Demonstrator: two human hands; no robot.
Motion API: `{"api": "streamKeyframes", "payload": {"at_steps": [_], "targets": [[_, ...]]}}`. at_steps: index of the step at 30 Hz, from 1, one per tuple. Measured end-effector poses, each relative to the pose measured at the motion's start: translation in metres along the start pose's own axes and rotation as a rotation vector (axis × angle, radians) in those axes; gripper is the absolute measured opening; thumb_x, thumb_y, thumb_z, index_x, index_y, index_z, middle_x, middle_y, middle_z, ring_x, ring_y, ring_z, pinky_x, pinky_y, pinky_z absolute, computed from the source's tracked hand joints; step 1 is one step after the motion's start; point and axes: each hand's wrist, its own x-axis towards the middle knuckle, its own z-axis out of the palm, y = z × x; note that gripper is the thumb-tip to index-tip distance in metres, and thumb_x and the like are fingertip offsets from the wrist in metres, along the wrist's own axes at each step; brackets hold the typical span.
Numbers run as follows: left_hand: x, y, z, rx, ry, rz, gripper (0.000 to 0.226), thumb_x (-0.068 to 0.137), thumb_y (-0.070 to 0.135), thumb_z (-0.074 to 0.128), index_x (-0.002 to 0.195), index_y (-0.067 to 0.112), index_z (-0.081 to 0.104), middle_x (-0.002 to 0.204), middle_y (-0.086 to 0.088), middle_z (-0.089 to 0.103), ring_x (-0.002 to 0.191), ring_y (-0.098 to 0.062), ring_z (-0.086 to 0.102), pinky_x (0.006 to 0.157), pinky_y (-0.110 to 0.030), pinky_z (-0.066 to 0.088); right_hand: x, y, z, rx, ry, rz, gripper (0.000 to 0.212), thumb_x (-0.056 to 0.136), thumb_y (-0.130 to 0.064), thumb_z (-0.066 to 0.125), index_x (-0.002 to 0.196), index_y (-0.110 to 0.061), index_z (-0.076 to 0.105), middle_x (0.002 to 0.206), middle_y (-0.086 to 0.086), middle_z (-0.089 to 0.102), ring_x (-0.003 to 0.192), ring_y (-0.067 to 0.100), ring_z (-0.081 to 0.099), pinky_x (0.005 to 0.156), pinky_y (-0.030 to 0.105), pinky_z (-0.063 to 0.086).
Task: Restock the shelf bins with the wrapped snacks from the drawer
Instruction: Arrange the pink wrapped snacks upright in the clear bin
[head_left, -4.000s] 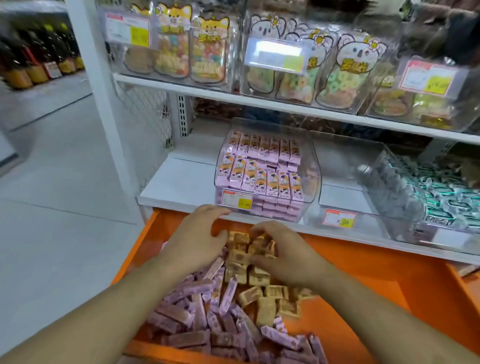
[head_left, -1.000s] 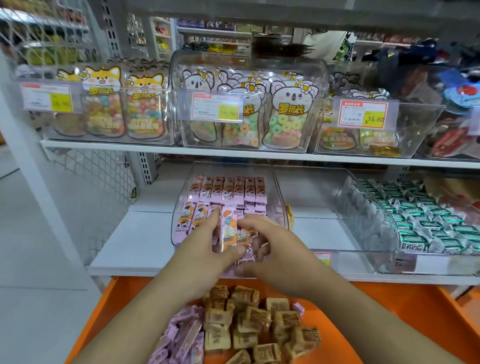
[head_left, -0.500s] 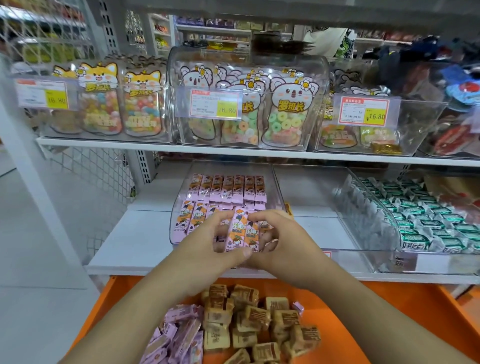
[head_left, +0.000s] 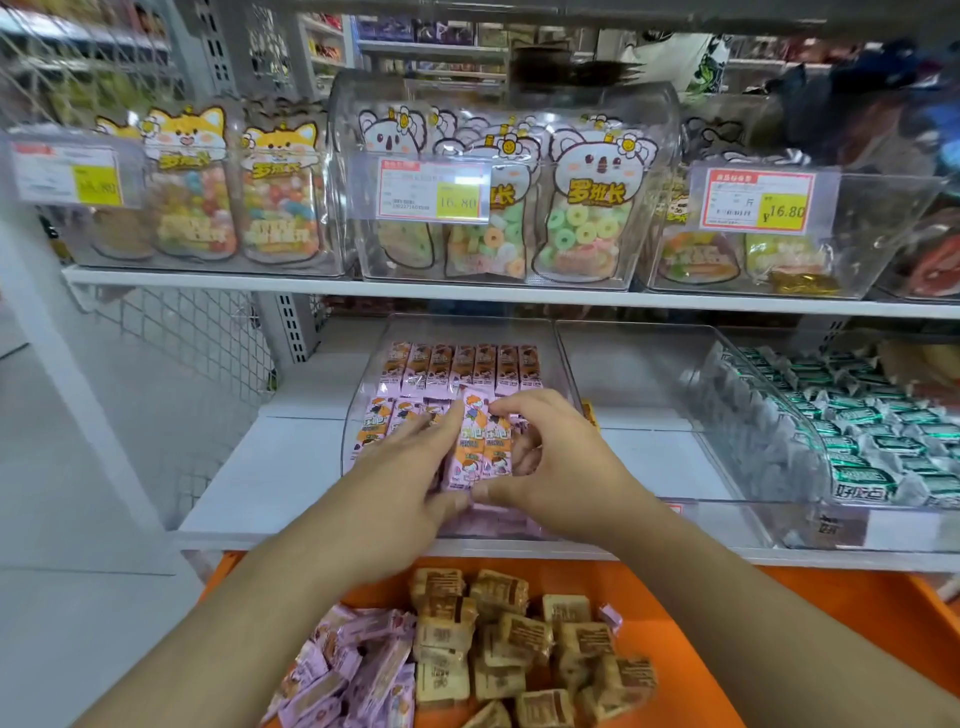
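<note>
Both hands are inside the clear shelf bin (head_left: 363, 395) on the lower shelf, holding a small bunch of pink wrapped snacks (head_left: 480, 447) upright between them. My left hand (head_left: 415, 467) presses the bunch from the left with fingers mostly straight. My right hand (head_left: 545, 457) curls round its right side, thumb under the bottom. Rows of the same pink snacks (head_left: 462, 366) lie at the back of the bin. Below, the open orange drawer (head_left: 727, 649) holds more pink snacks (head_left: 358, 670) and several brown wrapped snacks (head_left: 519, 639).
An empty clear bin (head_left: 639, 379) stands right of the pink one, then a bin of green-and-white wrapped snacks (head_left: 872, 441). The upper shelf (head_left: 467, 293) carries clear bins of candy bags with price tags. Grey floor lies to the left.
Four seconds ago both hands were in the drawer among the snacks. Since then they rose into the pink bin; over the last second they pushed the held bunch slightly deeper and closed round it.
</note>
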Motion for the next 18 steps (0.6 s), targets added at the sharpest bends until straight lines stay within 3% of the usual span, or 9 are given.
{"api": "streamKeyframes", "payload": {"at_steps": [2,4,8,10,14,18], "targets": [[0.007,-0.007,0.002,0.059,0.004,-0.015,0.092,0.103,0.044,0.059,0.160,0.050,-0.013,0.173,0.013,0.010,0.160,-0.011,-0.010,0.129,-0.043,0.011,0.009,0.002,0.005,-0.038,0.007,-0.004,0.080,0.072,-0.038,0.096,0.141,-0.027,0.057,0.121,-0.015,0.044,0.074,0.006,0.059,0.070,0.019,0.054],[0.016,-0.015,0.007,0.129,0.010,-0.020,0.088,0.104,0.045,0.055,0.160,0.049,-0.013,0.173,0.016,0.004,0.159,-0.011,-0.016,0.129,-0.047,0.004,0.016,0.004,0.011,-0.066,0.008,0.009,0.080,0.074,-0.042,0.094,0.142,-0.029,0.055,0.121,-0.016,0.043,0.080,0.008,0.056,0.076,0.022,0.053],[0.028,-0.020,0.017,0.223,-0.020,-0.068,0.075,0.108,0.049,0.042,0.163,0.043,-0.009,0.170,0.023,-0.016,0.158,-0.014,-0.020,0.127,-0.048,-0.005,0.021,0.010,0.021,-0.171,-0.031,0.015,0.083,0.078,-0.048,0.089,0.149,-0.028,0.049,0.137,-0.012,0.044,0.112,0.009,0.050,0.097,0.027,0.048],[0.030,-0.020,0.021,0.198,-0.011,-0.075,0.069,0.109,0.051,0.038,0.165,0.042,-0.002,0.170,0.025,-0.011,0.158,-0.012,-0.015,0.126,-0.046,-0.005,0.021,0.013,0.021,-0.201,-0.050,0.026,0.083,0.080,-0.048,0.088,0.150,-0.028,0.048,0.145,-0.010,0.043,0.120,0.010,0.049,0.099,0.024,0.043],[0.031,-0.026,0.027,0.203,0.086,-0.067,0.057,0.110,0.047,0.035,0.164,0.036,0.020,0.169,0.024,0.011,0.155,-0.013,0.001,0.125,-0.042,0.001,0.020,0.014,0.020,-0.181,-0.071,0.061,0.082,0.082,-0.047,0.086,0.152,-0.027,0.047,0.144,-0.009,0.043,0.109,0.008,0.049,0.095,0.025,0.045],[0.028,-0.025,0.030,0.203,0.172,-0.053,0.059,0.108,0.044,0.042,0.163,0.038,0.022,0.167,0.019,0.019,0.154,-0.014,0.007,0.125,-0.043,0.008,0.018,0.011,0.022,-0.227,-0.117,0.068,0.085,0.090,-0.046,0.079,0.161,-0.026,0.038,0.164,-0.007,0.031,0.144,0.016,0.039,0.120,0.033,0.036]]}}
